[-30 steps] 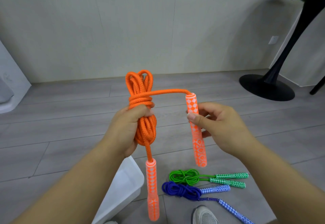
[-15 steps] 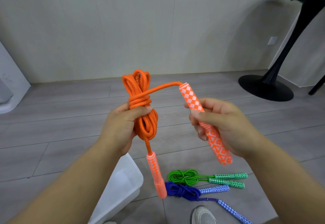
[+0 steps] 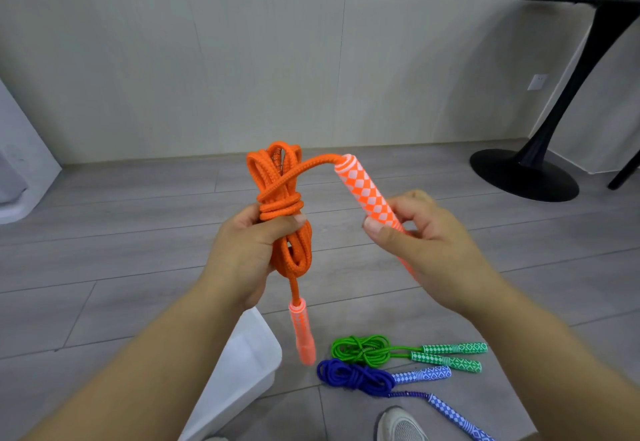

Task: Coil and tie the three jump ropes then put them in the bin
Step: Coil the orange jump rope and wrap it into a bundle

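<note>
Head view. Left grip (image 3: 249, 250) is clenched round the waist of the orange rope (image 3: 289, 208) bundle, with the thumb pressing just under the wraps. The bundle's long axis runs 12–6: loops stick out at 12, and the hanging handle (image 3: 303, 335) dangles at 6, a bit blurred.

Right grip (image 3: 426, 243) pinches the free handle (image 3: 367, 195) on its lower half. The handle axis is tilted 11–5 with the cord end up at 11. A short tail arcs from that end toward 9 and lands on the wraps.

Key relation: the top loops sit near the free handle's tip, at about 9–10 from it. There's almost no slack left in the tail.

My read is that this is the tie-off. The right grip does the moving and the left only anchors. Strands overlap at the wraps, so I can't tell if the tail is already tucked. If my thumb lifts, the wraps probably loosen.

The white bin (image 3: 249, 361) is on the floor (image 3: 104, 267) at 6 from my left grip. The green rope (image 3: 363, 350) and blue rope (image 3: 353, 373) are bundled on the floor at 3 from the bin, near it but outside. Orange looks like the last one to tie, and binning isn't started for those two.
</note>
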Demonstrator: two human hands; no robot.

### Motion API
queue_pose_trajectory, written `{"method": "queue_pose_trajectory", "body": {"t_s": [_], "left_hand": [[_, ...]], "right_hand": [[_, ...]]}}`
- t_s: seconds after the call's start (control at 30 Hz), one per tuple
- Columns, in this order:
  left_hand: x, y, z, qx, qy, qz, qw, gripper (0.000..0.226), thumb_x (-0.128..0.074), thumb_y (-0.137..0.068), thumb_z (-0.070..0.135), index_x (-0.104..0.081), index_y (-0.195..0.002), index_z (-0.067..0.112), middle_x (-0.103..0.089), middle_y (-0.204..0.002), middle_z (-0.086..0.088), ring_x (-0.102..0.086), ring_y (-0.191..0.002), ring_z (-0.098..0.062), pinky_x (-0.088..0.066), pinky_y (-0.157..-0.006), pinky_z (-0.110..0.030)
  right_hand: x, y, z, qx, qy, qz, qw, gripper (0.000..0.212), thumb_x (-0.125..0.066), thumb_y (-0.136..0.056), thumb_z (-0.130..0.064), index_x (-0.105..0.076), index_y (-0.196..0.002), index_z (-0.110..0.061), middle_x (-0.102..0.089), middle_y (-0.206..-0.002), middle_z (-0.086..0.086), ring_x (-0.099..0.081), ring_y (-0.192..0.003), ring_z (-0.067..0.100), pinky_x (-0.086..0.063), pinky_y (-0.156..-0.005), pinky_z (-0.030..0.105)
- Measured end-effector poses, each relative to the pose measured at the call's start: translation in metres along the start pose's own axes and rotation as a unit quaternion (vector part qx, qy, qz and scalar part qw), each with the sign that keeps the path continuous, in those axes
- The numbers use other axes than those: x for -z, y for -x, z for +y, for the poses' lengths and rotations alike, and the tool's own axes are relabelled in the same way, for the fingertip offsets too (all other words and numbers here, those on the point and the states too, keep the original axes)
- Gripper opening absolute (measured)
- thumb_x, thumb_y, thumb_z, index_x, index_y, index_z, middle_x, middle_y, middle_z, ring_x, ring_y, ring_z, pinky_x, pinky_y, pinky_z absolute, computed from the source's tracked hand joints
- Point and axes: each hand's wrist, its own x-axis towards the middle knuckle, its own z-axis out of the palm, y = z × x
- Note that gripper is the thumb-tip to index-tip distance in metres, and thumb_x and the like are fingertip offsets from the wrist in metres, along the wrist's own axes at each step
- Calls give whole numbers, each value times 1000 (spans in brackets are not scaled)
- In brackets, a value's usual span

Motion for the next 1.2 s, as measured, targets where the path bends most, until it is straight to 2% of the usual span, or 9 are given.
{"method": "queue_pose_trajectory", "body": {"t_s": [0.13, 0.2, 0.27, 0.4, 0.57, 0.73, 0.9, 1.07, 1.2], "left_hand": [[-7, 2, -6, -16, -7, -1, 1000, 19, -67, -79, 1, -65, -89, 17, -66, -78, -7, -61, -66, -20, -45, -60, -29], [-11, 3, -8, -30, -13, 1, 999, 21, -68, -78, 2, -66, -92, 17, -66, -78, -5, -62, -68, -18, -46, -61, -29], [-12, 4, -10, -40, -21, 8, 999, 23, -69, -78, 4, -67, -96, 19, -67, -81, -6, -62, -71, -17, -48, -64, -31], [-10, 7, -10, -67, -71, 6, 995, 18, -73, -77, 18, -69, -91, 27, -65, -80, -10, -61, -73, -20, -49, -69, -36], [-12, 12, -8, -51, -85, 8, 995, 12, -75, -73, 22, -70, -83, 26, -66, -70, -6, -61, -66, -20, -49, -67, -36], [-11, 13, -5, 36, -7, -57, 998, 37, -73, -60, 20, -69, -93, 6, -66, -78, -12, -59, -58, -17, -48, -52, -24], [-6, 14, -3, 42, 18, -147, 988, 39, -67, -58, 4, -65, -96, -3, -59, -89, -22, -54, -73, -29, -46, -63, -32], [-4, 11, -6, 14, 10, -146, 989, 32, -47, -61, -5, -70, -82, 1, -69, -77, -18, -61, -81, -36, -48, -64, -32], [-2, 12, -5, -9, -6, -165, 986, 41, -44, -54, -2, -70, -83, 4, -70, -76, -17, -66, -72, -29, -53, -60, -31]], "right_hand": [[-12, -1, -8, 15, -108, -34, 993, 7, -67, -78, -35, -65, -78, -29, -43, -60, -17, -39, -57, -1, -32, -57, 8], [-15, -3, -12, 18, -158, -27, 987, 9, -67, -81, -29, -66, -82, -20, -41, -55, -5, -36, -56, 2, -32, -54, 12], [-19, -5, -14, 23, -160, -21, 987, 11, -68, -75, -31, -68, -79, -21, -45, -64, 13, -40, -62, 12, -35, -58, 19], [-21, -10, -13, 26, -146, -41, 988, 11, -75, -70, -36, -66, -76, -31, -55, -65, -13, -42, -50, 2, -38, -50, 15], [-24, -12, -9, 21, -114, -36, 993, 12, -71, -73, -39, -63, -79, -33, -60, -72, -8, -40, -50, 3, -37, -50, 19], [-25, -10, -1, 6, -118, -35, 992, 5, -63, -75, -40, -60, -75, -43, -59, -71, -19, -42, -52, 7, -38, -50, 20], [-24, -9, 0, 14, -135, -5, 991, 6, -65, -77, -32, -61, -81, -31, -61, -74, -14, -47, -55, 6, -41, -51, 18], [-23, -8, 1, 11, -140, -4, 990, 8, -67, -84, -21, -60, -84, -26, -59, -73, -14, -46, -52, 0, -41, -52, 15], [-23, -10, 5, 10, -134, 7, 991, 9, -61, -76, -33, -63, -84, -31, -64, -79, -5, -52, -68, 26, -41, -58, 22]]}}
